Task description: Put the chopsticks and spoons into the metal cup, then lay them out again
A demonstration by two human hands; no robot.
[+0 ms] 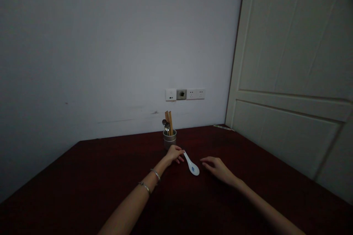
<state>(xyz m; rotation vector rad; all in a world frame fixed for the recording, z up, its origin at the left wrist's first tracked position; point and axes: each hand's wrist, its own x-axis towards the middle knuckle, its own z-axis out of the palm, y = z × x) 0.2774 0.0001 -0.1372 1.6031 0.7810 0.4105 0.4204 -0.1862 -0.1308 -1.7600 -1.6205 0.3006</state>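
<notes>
A white ceramic spoon with a blue mark [192, 165] lies on the dark red table [82, 176]. My left hand [174, 154] pinches the tip of the spoon's handle, just in front of a metal holder [169, 139]. The holder has wooden chopsticks [169, 118] and metal spoons [166, 126] standing in it. My right hand [215, 166] rests on the table to the right of the spoon's bowl, fingers stretched out and holding nothing. Two bracelets sit on my left wrist.
A white wall [110, 44] with a row of sockets [185, 94] stands behind the table. A cream panelled door [292, 73] closes off the right side. The light is dim.
</notes>
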